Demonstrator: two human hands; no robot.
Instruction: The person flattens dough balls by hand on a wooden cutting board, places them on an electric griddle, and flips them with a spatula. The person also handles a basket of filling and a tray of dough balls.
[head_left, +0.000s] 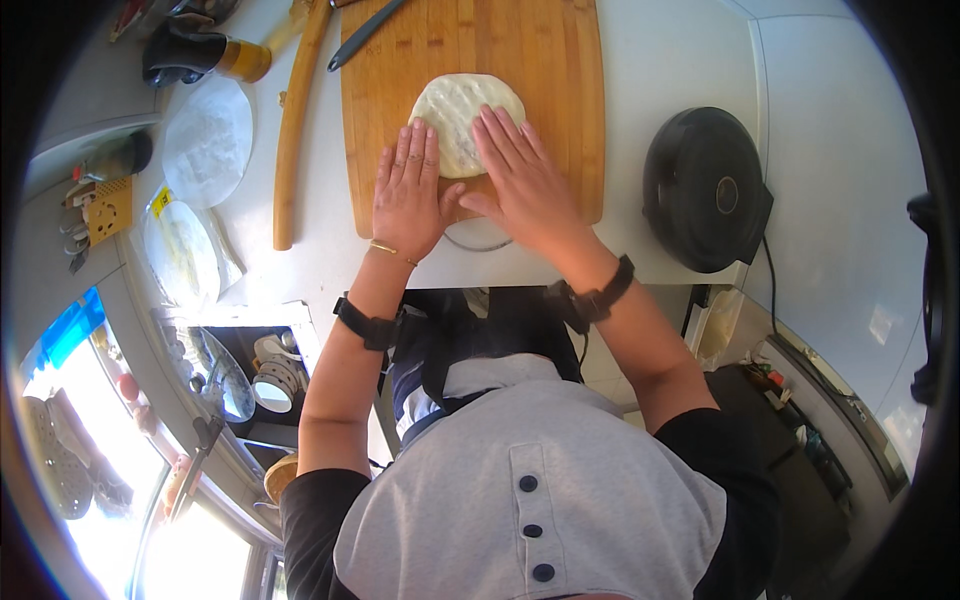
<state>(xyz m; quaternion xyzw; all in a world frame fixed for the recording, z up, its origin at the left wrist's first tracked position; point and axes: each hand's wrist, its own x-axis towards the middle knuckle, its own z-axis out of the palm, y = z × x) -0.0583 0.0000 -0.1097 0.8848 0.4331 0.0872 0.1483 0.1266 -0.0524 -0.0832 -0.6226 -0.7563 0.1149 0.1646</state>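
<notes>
A flat round of pale dough lies on a bamboo cutting board in front of me, with finger dents across its top. My left hand is flat, palm down, its fingertips at the dough's near left edge. My right hand lies with its fingers over the right part of the dough, hiding some of it. Both thumbs point inward and nearly meet below the dough. Neither hand grips anything.
Left of the board lie a long wooden rolling pin and round translucent sheets. A dark-handled utensil crosses the board's upper left. A black round electric griddle stands right. Beyond the counter's left edge is a sink with dishes.
</notes>
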